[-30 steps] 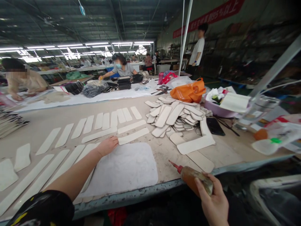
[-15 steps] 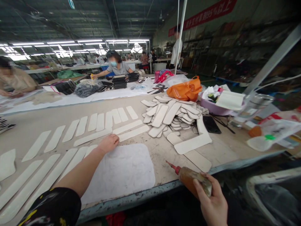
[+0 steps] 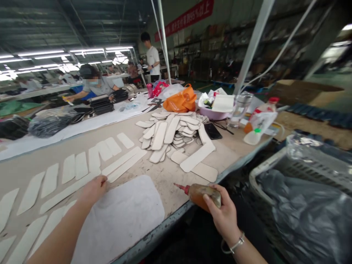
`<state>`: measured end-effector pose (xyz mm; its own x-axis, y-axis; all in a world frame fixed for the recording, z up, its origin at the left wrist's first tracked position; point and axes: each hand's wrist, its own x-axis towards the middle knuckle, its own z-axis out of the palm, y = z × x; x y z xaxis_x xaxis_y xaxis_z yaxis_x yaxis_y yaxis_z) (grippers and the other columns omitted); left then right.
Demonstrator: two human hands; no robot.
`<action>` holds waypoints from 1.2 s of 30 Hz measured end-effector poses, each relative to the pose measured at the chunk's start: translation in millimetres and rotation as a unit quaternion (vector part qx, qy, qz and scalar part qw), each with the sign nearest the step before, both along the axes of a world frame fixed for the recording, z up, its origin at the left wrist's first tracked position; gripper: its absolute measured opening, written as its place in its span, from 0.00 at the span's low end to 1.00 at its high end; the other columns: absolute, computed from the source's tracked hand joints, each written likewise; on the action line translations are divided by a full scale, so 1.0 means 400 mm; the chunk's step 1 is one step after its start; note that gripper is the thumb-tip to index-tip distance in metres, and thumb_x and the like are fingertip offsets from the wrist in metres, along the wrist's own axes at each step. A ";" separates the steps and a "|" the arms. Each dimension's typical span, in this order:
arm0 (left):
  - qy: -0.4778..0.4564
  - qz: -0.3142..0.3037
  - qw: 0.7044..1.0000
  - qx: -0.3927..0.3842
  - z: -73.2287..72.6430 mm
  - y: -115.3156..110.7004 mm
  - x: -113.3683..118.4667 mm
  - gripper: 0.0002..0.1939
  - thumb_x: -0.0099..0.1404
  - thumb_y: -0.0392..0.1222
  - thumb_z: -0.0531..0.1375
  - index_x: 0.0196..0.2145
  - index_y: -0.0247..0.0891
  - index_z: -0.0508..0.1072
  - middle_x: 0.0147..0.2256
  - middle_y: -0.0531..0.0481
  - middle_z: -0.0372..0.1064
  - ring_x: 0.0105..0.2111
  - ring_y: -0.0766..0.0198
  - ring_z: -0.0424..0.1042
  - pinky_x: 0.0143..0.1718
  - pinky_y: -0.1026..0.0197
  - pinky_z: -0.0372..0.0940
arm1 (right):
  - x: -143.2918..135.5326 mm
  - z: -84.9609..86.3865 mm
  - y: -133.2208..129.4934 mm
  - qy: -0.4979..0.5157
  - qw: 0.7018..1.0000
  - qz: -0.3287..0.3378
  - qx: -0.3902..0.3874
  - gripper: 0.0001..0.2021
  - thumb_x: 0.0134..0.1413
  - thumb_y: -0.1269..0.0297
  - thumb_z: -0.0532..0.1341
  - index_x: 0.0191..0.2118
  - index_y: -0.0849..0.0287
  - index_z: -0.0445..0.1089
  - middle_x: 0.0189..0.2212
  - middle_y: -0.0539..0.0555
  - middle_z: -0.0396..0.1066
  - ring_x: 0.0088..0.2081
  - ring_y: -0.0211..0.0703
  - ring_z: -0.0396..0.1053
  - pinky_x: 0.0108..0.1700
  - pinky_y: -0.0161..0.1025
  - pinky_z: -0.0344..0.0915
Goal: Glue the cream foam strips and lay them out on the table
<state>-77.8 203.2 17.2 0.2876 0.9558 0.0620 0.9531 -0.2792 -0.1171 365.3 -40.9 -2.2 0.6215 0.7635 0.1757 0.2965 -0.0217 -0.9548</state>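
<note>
My right hand (image 3: 220,209) is wrapped round a glue bottle (image 3: 202,196) of amber liquid, its red nozzle pointing left over the table's front edge. My left hand (image 3: 95,187) rests with fingers pressed together at the near end of a long white strip (image 3: 128,165); whether it grips the strip is too small to tell. Just below that hand lies a white sheet (image 3: 129,216) with rounded corners. Shorter white strips (image 3: 81,167) stand in a row beyond it, and longer ones (image 3: 26,234) lie at the near left. A heap of white rounded pieces (image 3: 172,132) is at the table's middle.
Behind the heap are an orange bag (image 3: 180,101) and a purple basin (image 3: 213,113). A black phone (image 3: 212,131) lies right of it. Bottles stand further right. A crate (image 3: 264,194) with grey plastic is beside the table. A person (image 3: 95,84) works across the table.
The view has swung right, bringing the crate and bottles further in. The bottle is still in my right hand, and my left hand remains by the strips.
</note>
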 end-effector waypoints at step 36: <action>-0.137 -0.208 0.967 -0.051 -0.062 -0.128 0.914 0.06 0.55 0.34 0.54 0.24 0.35 0.70 0.28 0.48 0.66 0.30 0.63 0.67 0.33 0.62 0.60 | 0.102 0.013 -0.046 0.242 0.963 -0.076 0.092 0.17 0.49 0.56 0.63 0.43 0.57 0.64 0.38 0.53 0.67 0.37 0.42 0.65 0.42 0.40 0.64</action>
<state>287.9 152.2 -7.7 0.6355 0.7654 0.1014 0.7465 -0.6426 0.1728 406.1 -59.3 3.1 0.7671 0.6404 -0.0381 -0.1766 0.1538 -0.9722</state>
